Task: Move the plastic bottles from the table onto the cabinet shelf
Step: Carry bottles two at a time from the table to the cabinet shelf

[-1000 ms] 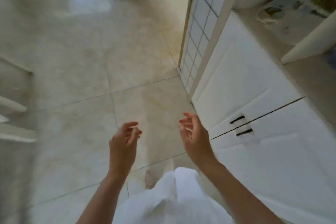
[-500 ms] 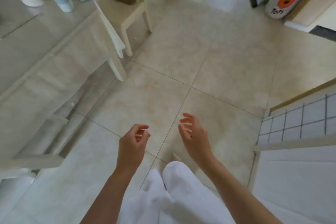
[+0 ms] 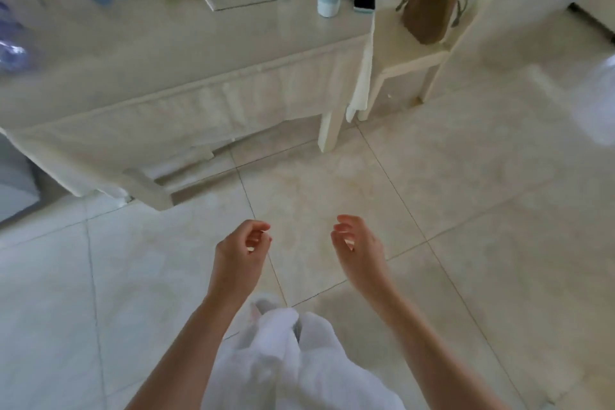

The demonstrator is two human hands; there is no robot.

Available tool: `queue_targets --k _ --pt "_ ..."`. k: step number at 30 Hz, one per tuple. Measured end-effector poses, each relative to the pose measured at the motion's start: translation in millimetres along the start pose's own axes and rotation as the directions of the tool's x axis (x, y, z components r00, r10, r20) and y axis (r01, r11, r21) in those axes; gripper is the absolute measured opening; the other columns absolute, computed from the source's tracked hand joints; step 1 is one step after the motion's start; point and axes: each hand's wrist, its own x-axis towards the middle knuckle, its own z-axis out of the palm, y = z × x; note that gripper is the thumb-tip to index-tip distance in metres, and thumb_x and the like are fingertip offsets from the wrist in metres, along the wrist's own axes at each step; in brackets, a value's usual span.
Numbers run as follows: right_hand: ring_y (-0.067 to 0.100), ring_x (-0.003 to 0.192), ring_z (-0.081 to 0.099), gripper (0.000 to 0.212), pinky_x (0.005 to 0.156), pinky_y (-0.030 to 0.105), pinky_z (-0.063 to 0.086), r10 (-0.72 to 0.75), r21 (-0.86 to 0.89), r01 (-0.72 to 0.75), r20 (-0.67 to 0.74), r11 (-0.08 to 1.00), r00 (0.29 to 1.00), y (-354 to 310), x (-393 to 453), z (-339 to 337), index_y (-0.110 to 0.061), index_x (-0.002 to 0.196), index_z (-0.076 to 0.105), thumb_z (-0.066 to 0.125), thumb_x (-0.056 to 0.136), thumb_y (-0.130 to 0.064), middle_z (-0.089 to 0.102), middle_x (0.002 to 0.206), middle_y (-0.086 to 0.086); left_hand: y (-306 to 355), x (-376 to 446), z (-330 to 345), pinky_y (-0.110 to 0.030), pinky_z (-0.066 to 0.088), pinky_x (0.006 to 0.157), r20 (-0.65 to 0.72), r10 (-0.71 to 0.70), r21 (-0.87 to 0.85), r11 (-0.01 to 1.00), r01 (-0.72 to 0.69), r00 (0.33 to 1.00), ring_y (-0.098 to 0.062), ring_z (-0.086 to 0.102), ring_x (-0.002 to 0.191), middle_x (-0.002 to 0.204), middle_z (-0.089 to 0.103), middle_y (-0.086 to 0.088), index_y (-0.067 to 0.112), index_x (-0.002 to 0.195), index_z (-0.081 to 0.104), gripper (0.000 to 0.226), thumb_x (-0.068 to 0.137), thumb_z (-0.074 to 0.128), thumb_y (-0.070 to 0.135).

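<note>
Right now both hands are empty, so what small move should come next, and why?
Probably a step toward the table. The left hand and the right hand hang over bare floor and hold nothing, short of the table edge. Blurred bluish plastic shapes, perhaps bottles, lie at its far left.

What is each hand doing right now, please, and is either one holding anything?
Left hand: open, fingers loosely curled, holding nothing, above the floor.
Right hand: open, fingers loosely curled, holding nothing, above the floor.

Cream table (image 3: 199,53), brown bag (image 3: 429,10), beige floor (image 3: 466,210).
</note>
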Motion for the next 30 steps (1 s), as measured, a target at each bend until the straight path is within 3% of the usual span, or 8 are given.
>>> queue_targets --k 3,8,11,15,17,21,30 --pt "0.01 0.094 0.06 0.028 0.085 0.023 0.048 -0.068 -0.016 0.07 0.107 0.997 0.992 -24 26 21 -0.012 0.122 0.055 0.055 0.094 -0.016 0.064 0.104 -0.004 -15 15 -19 -0.006 0.043 0.071 -0.062 -0.078 -0.009 0.997 0.077 0.995 -0.004 0.067 0.082 0.083 0.071 0.012 0.026 0.092 0.066 0.014 0.091 0.06 0.013" --pt "0.012 0.096 0.062 0.027 0.091 0.031 0.051 -0.125 -0.014 0.131 0.214 0.991 0.969 -76 74 76 -0.012 0.121 0.058 0.054 0.095 -0.018 0.068 0.1 -0.001 -49 52 -64 -0.014 0.045 0.073 -0.121 -0.216 -0.049 0.976 0.211 0.969 -0.008 0.068 0.083 0.086 0.072 0.01 0.03 0.091 0.066 0.017 0.09 0.059 0.014" --pt "0.015 0.103 0.064 0.028 0.092 0.03 0.05 -0.14 0.0 0.145 0.251 0.989 0.958 -118 102 113 -0.013 0.121 0.059 0.054 0.095 -0.02 0.071 0.106 0.004 -66 84 -99 -0.022 0.05 0.074 -0.148 -0.244 -0.028 0.97 0.242 0.959 -0.009 0.069 0.08 0.084 0.071 0.011 0.037 0.086 0.061 0.024 0.09 0.06 0.014" --pt "0.018 0.104 0.064 0.03 0.093 0.03 0.05 -0.173 -0.004 0.183 0.305 0.983 0.937 -178 144 157 -0.013 0.123 0.058 0.053 0.094 -0.023 0.071 0.108 0.008 -79 141 -148 -0.02 0.048 0.07 -0.169 -0.287 -0.029 0.958 0.287 0.943 -0.012 0.069 0.079 0.084 0.072 0.005 0.029 0.091 0.066 0.016 0.09 0.06 0.015" --pt "0.018 0.105 0.064 0.031 0.092 0.029 0.049 -0.184 -0.007 0.197 0.327 0.98 0.927 -203 167 175 -0.013 0.123 0.057 0.053 0.094 -0.024 0.07 0.109 0.008 -81 177 -172 -0.018 0.047 0.068 -0.195 -0.28 -0.025 0.959 0.281 0.94 -0.012 0.069 0.079 0.084 0.073 0.004 0.026 0.092 0.067 0.014 0.09 0.06 0.015" --pt "0.015 0.102 0.063 0.031 0.08 0.02 0.042 -0.173 -0.047 0.207 0.387 0.977 0.906 -241 212 205 -0.016 0.123 0.058 0.053 0.094 -0.026 0.069 0.106 0.004 -82 246 -213 -0.031 0.053 0.077 -0.233 -0.228 0.0 0.972 0.234 0.945 -0.015 0.07 0.077 0.084 0.073 0.002 0.021 0.094 0.069 0.012 0.089 0.061 0.014" --pt "0.011 0.091 0.058 0.028 0.076 0.018 0.041 -0.15 -0.106 0.241 0.53 0.965 0.835 -306 319 243 -0.015 0.119 0.059 0.056 0.094 -0.027 0.068 0.098 -0.002 -62 375 -249 -0.03 0.051 0.073 -0.227 -0.256 -0.065 0.967 0.248 0.94 -0.019 0.07 0.077 0.084 0.073 -0.002 0.023 0.09 0.068 0.013 0.088 0.062 0.011"
